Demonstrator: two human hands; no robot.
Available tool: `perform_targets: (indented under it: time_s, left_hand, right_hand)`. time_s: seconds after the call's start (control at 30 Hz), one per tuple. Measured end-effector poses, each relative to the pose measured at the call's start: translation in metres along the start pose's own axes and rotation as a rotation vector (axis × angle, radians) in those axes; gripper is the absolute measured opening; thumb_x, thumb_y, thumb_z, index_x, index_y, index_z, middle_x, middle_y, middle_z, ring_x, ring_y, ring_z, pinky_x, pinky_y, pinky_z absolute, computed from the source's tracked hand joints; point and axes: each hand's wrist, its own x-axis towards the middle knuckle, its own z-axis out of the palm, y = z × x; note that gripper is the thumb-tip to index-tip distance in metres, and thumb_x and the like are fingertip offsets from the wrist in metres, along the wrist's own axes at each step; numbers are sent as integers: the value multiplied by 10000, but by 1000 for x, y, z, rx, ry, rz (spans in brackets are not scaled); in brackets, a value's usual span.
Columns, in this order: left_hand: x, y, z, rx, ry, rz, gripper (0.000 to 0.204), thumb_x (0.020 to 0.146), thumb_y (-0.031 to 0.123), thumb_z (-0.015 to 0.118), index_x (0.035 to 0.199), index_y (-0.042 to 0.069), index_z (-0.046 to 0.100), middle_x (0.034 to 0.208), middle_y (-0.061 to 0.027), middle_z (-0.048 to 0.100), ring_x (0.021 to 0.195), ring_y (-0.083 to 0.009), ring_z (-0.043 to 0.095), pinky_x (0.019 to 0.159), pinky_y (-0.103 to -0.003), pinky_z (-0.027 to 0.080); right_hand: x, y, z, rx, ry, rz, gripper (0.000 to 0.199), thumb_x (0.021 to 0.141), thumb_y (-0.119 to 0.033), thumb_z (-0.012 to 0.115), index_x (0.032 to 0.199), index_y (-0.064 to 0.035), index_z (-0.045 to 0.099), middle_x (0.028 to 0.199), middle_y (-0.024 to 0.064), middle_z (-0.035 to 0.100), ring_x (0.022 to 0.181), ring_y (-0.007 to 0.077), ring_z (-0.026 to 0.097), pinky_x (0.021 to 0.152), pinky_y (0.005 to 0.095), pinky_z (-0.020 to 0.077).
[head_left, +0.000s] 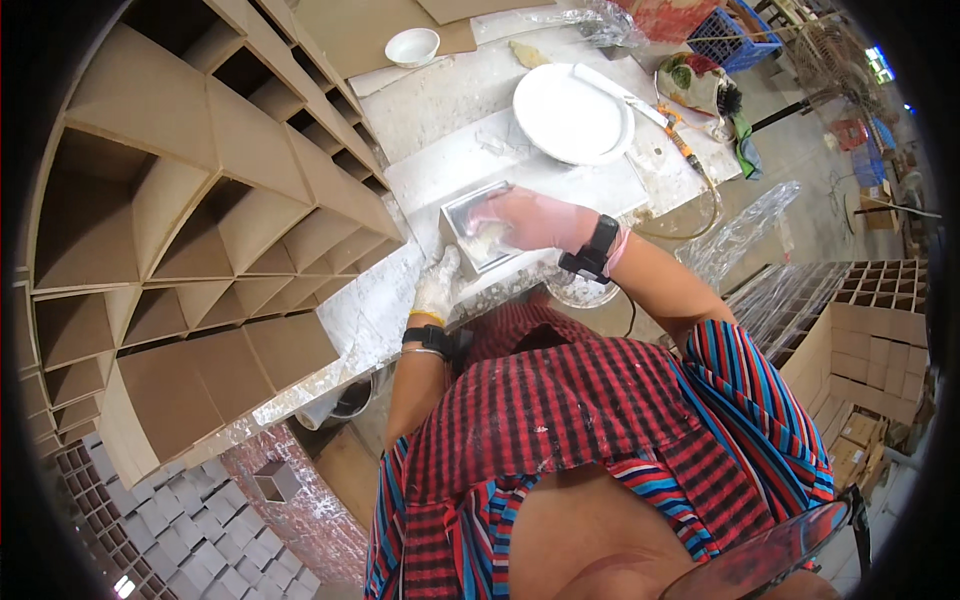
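Observation:
A small open rectangular box (449, 233) with silvery-grey inner walls stands tilted near the front edge of the white-smeared table (420, 180). My left hand (437, 285), in a stained white glove, grips the box at its near left side. Into the box's opening reaches my right hand (530, 218), in a thin, pale pinkish glove. Its fingers are bent over a pale, crumpled thing (490, 243), possibly a cloth or sponge, which they mostly hide. Beyond the box, a round white basin (575, 115) sits on the table.
Stacked cardboard dividers (150, 190) rise close on my left. A white bowl (412, 47) stands at the far left of the table. Right of the basin lies an orange-handled tool (683, 143) with a hose. A blue crate (735, 42) is at the far right.

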Motion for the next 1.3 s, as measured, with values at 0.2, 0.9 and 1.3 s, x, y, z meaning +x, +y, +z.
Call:
perform_targets:
  time_s: [0.2, 0.9, 1.3]
  left_hand:
    - [-5, -1, -10, -119, -93, 47, 520, 970, 257, 549, 1431, 101, 364, 1313, -118, 521, 1131, -288, 564, 929, -475, 501]
    - [-36, 85, 98, 1136, 83, 644, 437, 862, 103, 636, 1285, 37, 546, 1073, -133, 649, 977, -271, 630, 885, -375, 495]
    - [-44, 54, 93, 1946, 113, 759, 759, 776, 405, 669, 1404, 65, 412, 1317, -180, 463, 1281, -370, 369, 1111, -556, 183]
  right_hand:
    - [2, -9, 8, -14, -93, -46, 383, 690, 19, 572, 1053, -84, 640, 1028, 161, 625, 1010, 345, 579, 910, 398, 442]
    - [-66, 5, -28, 756, 802, 386, 486, 881, -92, 570, 1333, 31, 440, 1241, 119, 561, 1138, 175, 515, 995, 284, 391]
    - [31, 47, -5, -128, 537, 174, 424, 830, -158, 603, 1216, -7, 516, 1116, 215, 574, 1076, 378, 545, 943, 422, 432]
